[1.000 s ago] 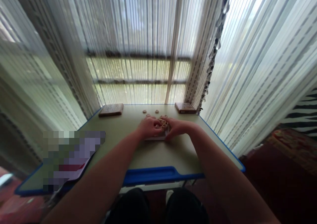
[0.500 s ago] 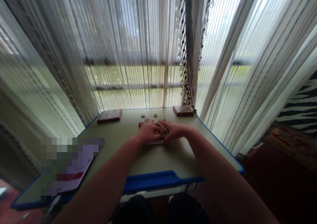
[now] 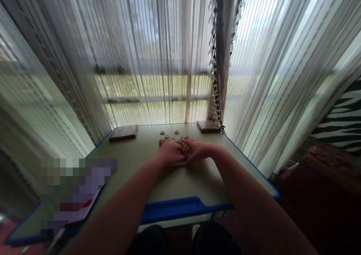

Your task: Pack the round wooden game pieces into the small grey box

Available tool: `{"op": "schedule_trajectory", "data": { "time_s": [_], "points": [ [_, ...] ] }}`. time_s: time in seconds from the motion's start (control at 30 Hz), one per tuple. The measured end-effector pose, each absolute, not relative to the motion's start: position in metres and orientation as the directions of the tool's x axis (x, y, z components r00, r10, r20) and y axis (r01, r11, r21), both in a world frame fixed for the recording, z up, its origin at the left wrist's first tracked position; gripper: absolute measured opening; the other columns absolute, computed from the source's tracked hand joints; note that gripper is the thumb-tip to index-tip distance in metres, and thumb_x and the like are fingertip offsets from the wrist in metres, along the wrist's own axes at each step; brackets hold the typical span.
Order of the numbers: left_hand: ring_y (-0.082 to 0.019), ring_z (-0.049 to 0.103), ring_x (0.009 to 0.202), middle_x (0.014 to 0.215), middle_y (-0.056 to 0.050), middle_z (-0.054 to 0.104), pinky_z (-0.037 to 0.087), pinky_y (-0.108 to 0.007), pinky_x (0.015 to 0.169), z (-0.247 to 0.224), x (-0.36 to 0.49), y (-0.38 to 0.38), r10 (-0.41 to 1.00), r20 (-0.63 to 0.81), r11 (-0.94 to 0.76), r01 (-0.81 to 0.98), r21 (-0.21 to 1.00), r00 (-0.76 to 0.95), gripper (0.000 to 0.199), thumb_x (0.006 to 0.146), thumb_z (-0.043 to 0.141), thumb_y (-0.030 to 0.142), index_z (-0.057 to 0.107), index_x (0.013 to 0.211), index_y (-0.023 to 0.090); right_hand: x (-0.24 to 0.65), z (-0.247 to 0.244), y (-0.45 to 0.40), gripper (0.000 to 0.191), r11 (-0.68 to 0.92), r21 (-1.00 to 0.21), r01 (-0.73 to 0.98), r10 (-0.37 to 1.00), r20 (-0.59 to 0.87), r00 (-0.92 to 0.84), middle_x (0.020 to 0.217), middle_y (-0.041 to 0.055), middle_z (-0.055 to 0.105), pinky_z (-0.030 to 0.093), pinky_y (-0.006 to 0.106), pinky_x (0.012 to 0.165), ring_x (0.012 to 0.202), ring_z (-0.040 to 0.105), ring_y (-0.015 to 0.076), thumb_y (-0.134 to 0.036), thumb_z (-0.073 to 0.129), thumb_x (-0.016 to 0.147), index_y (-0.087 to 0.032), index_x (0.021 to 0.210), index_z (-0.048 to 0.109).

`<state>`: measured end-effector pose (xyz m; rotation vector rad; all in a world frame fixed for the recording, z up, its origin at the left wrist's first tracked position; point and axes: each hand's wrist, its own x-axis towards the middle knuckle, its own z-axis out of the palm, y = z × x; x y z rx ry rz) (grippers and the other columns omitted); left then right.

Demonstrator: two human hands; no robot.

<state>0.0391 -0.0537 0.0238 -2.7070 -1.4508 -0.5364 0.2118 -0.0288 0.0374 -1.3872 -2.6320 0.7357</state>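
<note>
A heap of round wooden game pieces (image 3: 185,148) with dark marks on their faces lies between my hands at the middle of the table. Beneath it shows the pale near edge of a shallow box or tray (image 3: 178,164), mostly hidden. My left hand (image 3: 171,151) is curled over the left and front of the heap, its thumb reaching in towards the pieces. On the right side my right hand (image 3: 200,150) is cupped against the heap, thumb low and fingers over the far side. Several loose pieces (image 3: 176,132) lie just beyond my hands.
The pale table (image 3: 132,172) has a blue rim and a blue front trough (image 3: 172,207). Flat brown boxes stand at the far left (image 3: 124,132) and far right (image 3: 208,126). A purple flat item (image 3: 90,202), partly pixelated, lies on the left. Sheer curtains (image 3: 152,59) hang behind.
The view has shifted slightly. My left hand has edged to the right, closer to my right hand, and both stay around the heap of pieces.
</note>
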Motion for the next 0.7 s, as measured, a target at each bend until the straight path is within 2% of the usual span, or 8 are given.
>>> {"op": "schedule_trajectory", "data": {
  "time_s": [0.23,0.47,0.7],
  "points": [
    [-0.017,0.052,0.076,0.078,-0.001,0.062,0.034,-0.029,0.073,0.019,0.0393,-0.0507,0.774,0.316,-0.616,0.768,0.175,0.549,0.024,0.065,0.055,0.041,0.07,0.079,0.028,0.2125,0.0344,-0.0258,0.113,0.477,-0.468,0.744,0.795,-0.132,-0.592,0.141,0.0118,0.024,0.018,0.036,0.106,0.128,0.02,0.0293,-0.037,0.076,0.041,-0.017,0.137,0.021],
    [-0.016,0.052,0.073,0.072,-0.001,0.062,0.036,-0.027,0.068,0.0191,0.0392,-0.0484,0.775,0.287,-0.621,0.763,0.179,0.563,0.019,0.066,0.056,0.033,0.071,0.076,0.027,0.2123,0.0365,-0.0288,0.114,0.46,-0.442,0.77,0.806,-0.155,-0.571,0.142,0.0107,0.021,0.018,0.035,0.107,0.129,0.02,0.0279,-0.038,0.076,0.042,-0.018,0.138,0.018],
    [-0.015,0.053,0.072,0.073,0.0,0.063,0.035,-0.027,0.069,0.0182,0.0404,-0.0483,0.753,0.311,-0.645,0.744,0.174,0.58,0.019,0.068,0.055,0.034,0.071,0.077,0.028,0.2115,0.0364,-0.0277,0.113,0.468,-0.449,0.761,0.801,-0.148,-0.58,0.141,0.0114,0.023,0.019,0.035,0.106,0.128,0.021,0.0291,-0.038,0.076,0.041,-0.017,0.137,0.02]
  ]
}}
